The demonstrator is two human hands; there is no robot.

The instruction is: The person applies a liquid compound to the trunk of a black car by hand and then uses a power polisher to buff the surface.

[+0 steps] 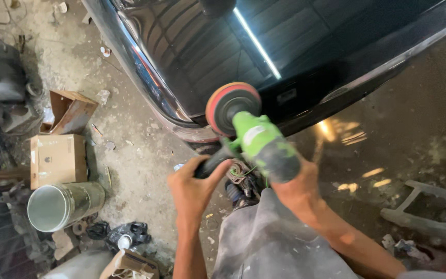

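I hold a green and black power polisher (pixel 261 147) with both hands. My left hand (pixel 192 188) grips its black side handle. My right hand (pixel 298 188) wraps the dark rear of the green body. The round orange and red pad (pixel 229 103) at the tool's front presses against the lower edge of a glossy black car body panel (pixel 305 46). A chrome trim strip (pixel 150 77) runs along the panel's left edge. Ceiling lights reflect in the paint.
Cardboard boxes (pixel 58 157) and a shiny metal can (pixel 63 206) lie on the dusty concrete floor at the left. Black rags and scraps (pixel 125 232) sit near the bottom. A grey metal frame (pixel 429 212) lies at the right. My grey trousers (pixel 269 243) fill the bottom centre.
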